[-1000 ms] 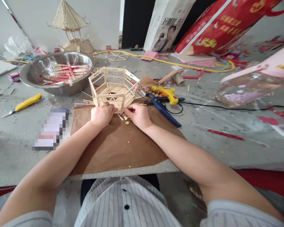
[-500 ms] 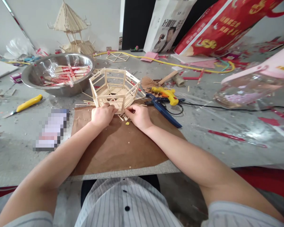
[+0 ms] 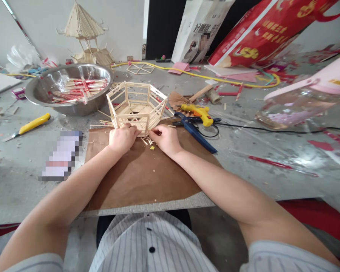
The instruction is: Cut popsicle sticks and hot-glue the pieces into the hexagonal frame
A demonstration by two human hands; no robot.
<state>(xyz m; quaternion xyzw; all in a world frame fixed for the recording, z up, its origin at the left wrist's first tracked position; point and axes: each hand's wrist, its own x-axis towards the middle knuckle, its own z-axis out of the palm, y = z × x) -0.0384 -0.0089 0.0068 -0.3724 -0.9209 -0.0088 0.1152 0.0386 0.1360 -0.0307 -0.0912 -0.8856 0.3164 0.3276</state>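
A hexagonal frame of thin wooden sticks stands at the far edge of a brown board. My left hand is curled, fingers pressed against the frame's near lower rail. My right hand rests beside it, thumb and fingers pinched at the frame's bottom right corner. What the right fingers pinch is too small to make out. Short stick offcuts lie between the two hands.
A steel bowl of red and plain sticks stands at back left. A yellow glue gun and blue scissors lie right of the frame. A yellow-handled knife, a stick pagoda, a clear pink-lidded bottle.
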